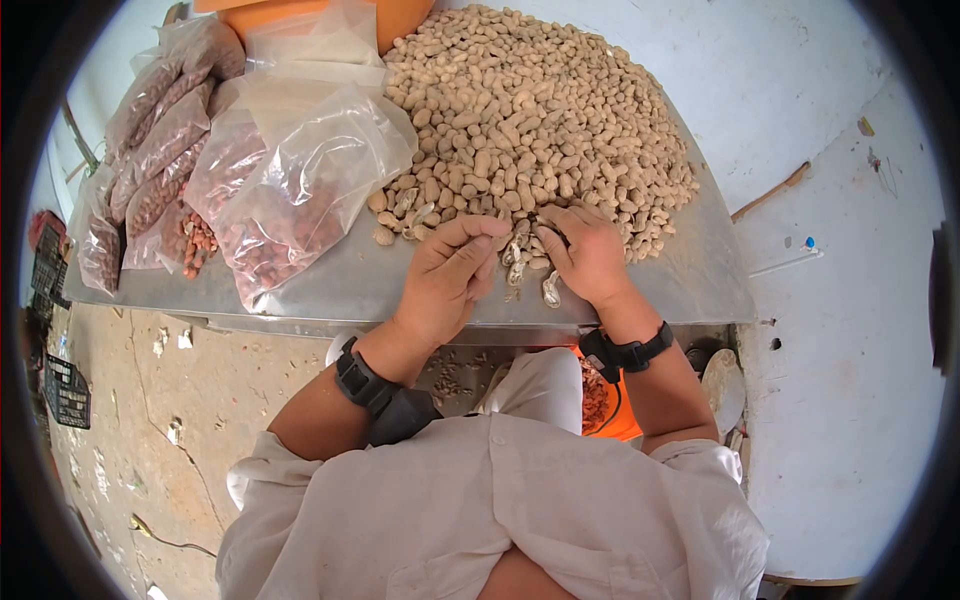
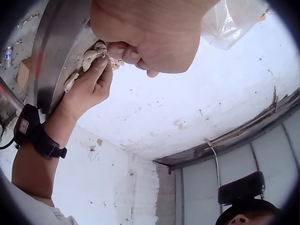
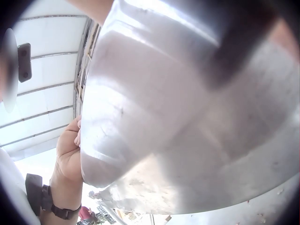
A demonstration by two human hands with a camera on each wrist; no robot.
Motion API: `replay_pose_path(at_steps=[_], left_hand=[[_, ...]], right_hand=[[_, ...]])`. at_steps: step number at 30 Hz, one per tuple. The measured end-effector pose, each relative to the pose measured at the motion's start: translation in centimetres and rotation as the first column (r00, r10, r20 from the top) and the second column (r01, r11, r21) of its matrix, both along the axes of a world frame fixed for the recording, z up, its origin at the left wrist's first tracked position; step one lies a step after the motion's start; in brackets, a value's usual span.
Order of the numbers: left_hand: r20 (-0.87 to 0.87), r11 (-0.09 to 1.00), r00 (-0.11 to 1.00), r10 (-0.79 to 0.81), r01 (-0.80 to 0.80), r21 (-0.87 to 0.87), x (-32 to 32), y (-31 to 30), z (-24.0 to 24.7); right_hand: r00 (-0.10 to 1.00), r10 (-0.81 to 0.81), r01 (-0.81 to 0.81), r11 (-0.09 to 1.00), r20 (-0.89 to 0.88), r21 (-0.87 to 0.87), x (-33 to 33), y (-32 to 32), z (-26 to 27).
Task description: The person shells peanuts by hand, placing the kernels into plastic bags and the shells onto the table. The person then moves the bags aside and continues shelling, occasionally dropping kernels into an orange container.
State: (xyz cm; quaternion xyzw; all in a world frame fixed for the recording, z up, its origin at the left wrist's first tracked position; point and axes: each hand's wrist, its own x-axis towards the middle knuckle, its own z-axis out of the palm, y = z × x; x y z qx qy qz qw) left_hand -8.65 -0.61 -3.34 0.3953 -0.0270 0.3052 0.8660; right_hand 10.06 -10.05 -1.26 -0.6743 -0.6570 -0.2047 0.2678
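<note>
"Since both hands work at the pile's [image 1: 540,110] near edge, what do the fingers do?"

"On the left hand [image 1: 445,275], thumb and fingertips come together; I can't tell whether a peanut is pinched there. The right hand [image 1: 587,252] has its fingers bent down onto the pile's near edge, and I can't tell what they clamp, if anything."

"Why so close together, right there?"

"Probably so the peanuts stay within reach; split shells [image 1: 551,290] lie just in front of the pile, on the table [image 1: 690,285]."

"And the containers?"

"Left of the pile, a clear bag [image 1: 340,140] holds reddish kernels [image 1: 275,235]; more filled bags [image 1: 160,190] lie farther left, perhaps kept apart from the shells. Beyond the pile's far left side sits an orange tub [image 1: 405,18], contents hidden. Low on the person's side of the pile, a bucket [image 1: 624,422] holds reddish bits, likely kernels too."
</note>
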Motion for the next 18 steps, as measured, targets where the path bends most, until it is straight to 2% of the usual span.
replay_pose_path(at_steps=[7, 18], left_hand=[[0.008, 1.000, 1.000, 0.003, -0.003, 0.020, 0.08, -0.05, -0.11], [0.020, 0.997, 1.000, -0.023, 0.021, 0.071, 0.01, 0.09, -0.48]], right_hand=[[0.998, -0.009, 0.009, 1.000, -0.061, -0.004, -0.27, -0.17, 0.40], [0.995, 0.096, -0.097, 0.994, -0.032, -0.046, -0.37, -0.39, 0.85]])
